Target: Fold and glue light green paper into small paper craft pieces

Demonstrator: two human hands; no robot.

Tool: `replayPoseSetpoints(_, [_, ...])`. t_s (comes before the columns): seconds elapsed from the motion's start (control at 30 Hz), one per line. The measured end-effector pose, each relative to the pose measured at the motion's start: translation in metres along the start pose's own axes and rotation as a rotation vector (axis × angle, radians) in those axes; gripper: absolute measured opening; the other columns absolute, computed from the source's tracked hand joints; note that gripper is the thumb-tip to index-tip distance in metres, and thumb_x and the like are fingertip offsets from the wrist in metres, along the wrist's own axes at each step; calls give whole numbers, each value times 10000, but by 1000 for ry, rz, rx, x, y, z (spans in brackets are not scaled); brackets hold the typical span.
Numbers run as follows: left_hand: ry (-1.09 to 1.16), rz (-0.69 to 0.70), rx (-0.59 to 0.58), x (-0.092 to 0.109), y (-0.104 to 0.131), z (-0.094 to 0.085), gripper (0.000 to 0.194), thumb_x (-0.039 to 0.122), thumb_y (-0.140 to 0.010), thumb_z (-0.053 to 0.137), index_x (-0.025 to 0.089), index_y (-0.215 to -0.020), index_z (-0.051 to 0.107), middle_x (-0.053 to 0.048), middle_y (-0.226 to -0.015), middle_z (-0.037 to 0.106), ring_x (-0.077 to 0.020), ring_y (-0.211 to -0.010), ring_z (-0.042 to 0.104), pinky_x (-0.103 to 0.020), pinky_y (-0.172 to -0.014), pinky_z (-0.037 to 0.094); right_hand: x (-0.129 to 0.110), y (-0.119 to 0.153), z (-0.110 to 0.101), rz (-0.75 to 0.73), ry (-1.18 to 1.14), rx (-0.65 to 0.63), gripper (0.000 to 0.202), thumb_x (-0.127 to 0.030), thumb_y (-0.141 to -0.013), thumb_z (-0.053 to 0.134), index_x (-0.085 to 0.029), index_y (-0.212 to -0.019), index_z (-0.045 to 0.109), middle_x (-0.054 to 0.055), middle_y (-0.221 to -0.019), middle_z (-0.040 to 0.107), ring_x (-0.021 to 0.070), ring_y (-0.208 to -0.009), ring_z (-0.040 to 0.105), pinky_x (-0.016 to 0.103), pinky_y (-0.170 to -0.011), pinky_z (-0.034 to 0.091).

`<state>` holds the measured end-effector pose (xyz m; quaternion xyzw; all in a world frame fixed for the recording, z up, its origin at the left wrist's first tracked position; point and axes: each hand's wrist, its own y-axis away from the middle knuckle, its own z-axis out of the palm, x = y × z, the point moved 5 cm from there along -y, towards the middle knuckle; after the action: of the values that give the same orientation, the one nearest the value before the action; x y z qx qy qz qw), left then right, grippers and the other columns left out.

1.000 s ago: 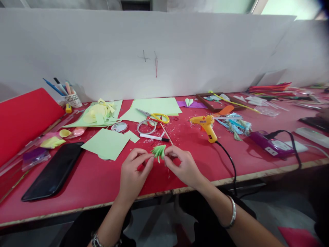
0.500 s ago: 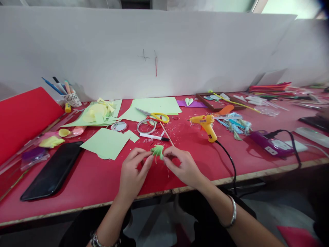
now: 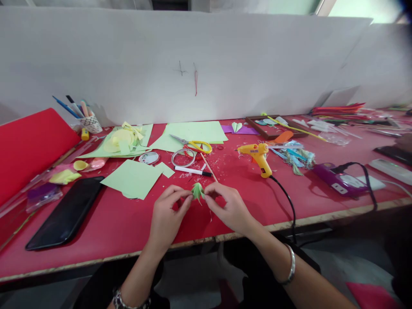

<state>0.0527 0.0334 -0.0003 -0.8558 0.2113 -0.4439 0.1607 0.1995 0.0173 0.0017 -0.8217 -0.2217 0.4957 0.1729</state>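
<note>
Between my two hands, above the table's front part, is a small pleated piece of green paper (image 3: 198, 191), fanned like a leaf. My left hand (image 3: 170, 210) pinches its left edge between thumb and fingertips. At its right edge, my right hand (image 3: 228, 207) holds it in a similar pinch. A thin pale strand hangs below the right fingertips. Just beyond my hands lie a black-and-white marker (image 3: 192, 171) and a thin wooden stick (image 3: 209, 167). Yellow-handled scissors (image 3: 199, 147) rest farther back, beside a roll of clear tape (image 3: 183, 158).
A yellow glue gun (image 3: 257, 156) lies to the right, its cord running over the table edge. Farther right is a purple power socket (image 3: 339, 180). Light green paper (image 3: 133, 178) and a black phone (image 3: 66, 213) lie left. A white partition (image 3: 206, 73) stands behind.
The green paper has turned between my fingertips, its pleats now fanning downward more evenly. My left hand has shifted slightly right; my right hand has hardly moved.
</note>
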Motion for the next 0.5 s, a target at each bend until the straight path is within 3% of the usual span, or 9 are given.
replayPoseSetpoints(0.5, [-38,14,-7,3,0,0,102,202,-788,526,165,-740,609,-14,-741,561,-106,-658,527,-200,-607,417,0,0,1,-32,47,20,70,-136,-786,469,-172,-792,529,13,-742,588,106,-671,538,200,-634,420])
